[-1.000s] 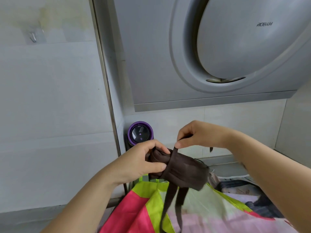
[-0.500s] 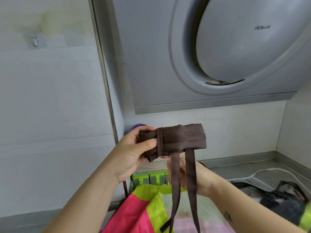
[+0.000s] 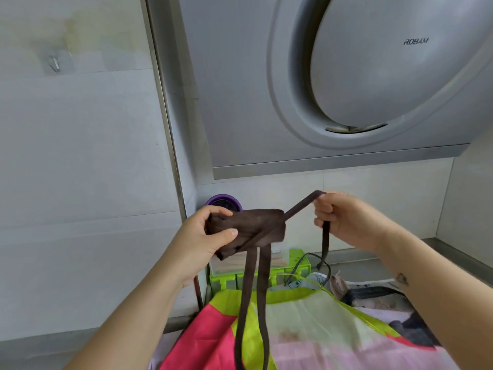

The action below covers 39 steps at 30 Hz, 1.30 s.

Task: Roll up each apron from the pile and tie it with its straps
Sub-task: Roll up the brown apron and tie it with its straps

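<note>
The rolled brown apron (image 3: pixel 256 228) is held in the air at chest height, above the pile and clear of the bench (image 3: pixel 453 249). The left hand (image 3: pixel 205 236) has its grip closed round the roll's left end, thumb across the front. The right hand (image 3: pixel 344 220) has its grip curled on one strap (image 3: pixel 300 208), which runs taut from the roll up to the fingers, then drops loose past the palm. Two more straps (image 3: pixel 253 289) hang from the roll, down across the pink and lime apron (image 3: pixel 293 329) lying on top of the pile. A darker apron (image 3: pixel 373 295) lies crumpled to its right.

Behind the roll, partly hidden by it, a round purple-rimmed object (image 3: pixel 224 202) sits against the tiled wall. Below, a lime-green box (image 3: pixel 301 265) with a clear upper part stands behind the pile; its pale contents are too blurred to name. A grey ROBAM range hood (image 3: pixel 346 89) fills the wall above, and a clear adhesive hook (image 3: pixel 54 62) is on the left wall.
</note>
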Motion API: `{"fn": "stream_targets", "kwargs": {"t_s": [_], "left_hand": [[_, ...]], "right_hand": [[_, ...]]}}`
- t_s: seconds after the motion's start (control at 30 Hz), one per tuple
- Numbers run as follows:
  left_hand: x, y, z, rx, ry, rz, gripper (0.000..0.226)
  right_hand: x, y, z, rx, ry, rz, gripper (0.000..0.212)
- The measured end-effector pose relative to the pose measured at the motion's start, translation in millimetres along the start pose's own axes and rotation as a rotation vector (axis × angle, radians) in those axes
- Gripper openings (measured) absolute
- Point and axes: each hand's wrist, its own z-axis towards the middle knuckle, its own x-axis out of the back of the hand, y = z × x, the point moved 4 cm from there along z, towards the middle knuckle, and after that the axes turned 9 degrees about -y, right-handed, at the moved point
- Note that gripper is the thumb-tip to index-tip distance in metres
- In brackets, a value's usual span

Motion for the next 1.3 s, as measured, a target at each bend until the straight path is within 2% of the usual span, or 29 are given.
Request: {"fn": "stream_targets", "kwargs": {"t_s": [0.07,0.1,0.2,0.23,0.27,0.33,0.4,0.47,0.57,0.63,0.77,0.83,0.9,0.93,0.97,1.07,1.1,1.13,1.17,1.23,1.3], "left_hand": [[3,-8,5,0.005,0.115,-0.062,0.028],[3,-11,8,0.005,0.159,-0.097,0.028],[-1,-16,12,0.016,0.223,-0.209,0.027],[-2,-17,14,0.024,0.234,-0.259,0.026],[-2,-17,15,0.035,0.238,-0.315,0.025],[-3,-15,17,0.063,0.227,-0.430,0.023],[-5,-12,16,0.083,0.184,-0.519,0.020],[-11,-10,13,0.114,0.133,-0.567,0.018],[-16,-11,8,0.149,0.072,-0.610,0.019],[-18,-12,5,0.185,0.013,-0.666,0.023],[-24,-14,0,0.217,-0.089,-0.736,0.023],[-24,-13,1,0.172,-0.053,-0.713,0.021],[-21,-10,3,0.108,-0.013,-0.667,0.020],[-20,-8,3,0.084,0.000,-0.637,0.020],[-18,-7,4,0.066,0.011,-0.605,0.021],[-14,-8,6,0.048,0.032,-0.540,0.025],[-13,-9,7,0.049,0.037,-0.533,0.025],[-14,-11,8,0.052,0.036,-0.526,0.025],[-15,-12,9,0.056,0.031,-0.517,0.025],[-20,-13,10,0.060,0.016,-0.499,0.026],[-22,-13,10,0.054,0.016,-0.498,0.026]], "right_hand": [[-6,6,-4,0.001,-0.022,0.158,0.033],[-8,11,-7,0.013,-0.037,0.241,0.035],[-27,26,-11,0.031,-0.150,0.478,0.025],[-35,32,-11,-0.012,-0.197,0.478,0.024],[-43,39,-10,-0.088,-0.232,0.394,0.025],[-54,54,-12,-0.235,-0.265,0.069,0.024],[-60,64,-14,-0.315,-0.224,-0.265,0.025],[-62,67,-13,-0.303,-0.138,-0.597,0.023],[-66,63,-7,-0.180,-0.104,-1.173,0.026],[-62,62,-3,-0.181,-0.026,-1.365,0.027],[-51,61,0,-0.150,0.135,-1.247,0.027],[-52,65,-4,-0.194,0.045,-1.149,0.026],[-55,72,-11,-0.325,-0.126,-1.021,0.024],[-56,72,-15,-0.356,-0.159,-0.939,0.022],[-55,69,-17,-0.335,-0.119,-0.853,0.022],[-38,53,-18,-0.156,0.295,-0.682,0.032],[-35,51,-18,-0.135,0.369,-0.664,0.037],[-38,52,-18,-0.164,0.336,-0.624,0.042],[-44,56,-15,-0.198,0.219,-0.572,0.047],[-62,68,-9,-0.217,0.019,-0.495,0.039],[-65,70,-4,-0.168,0.085,-0.454,0.018]]}}
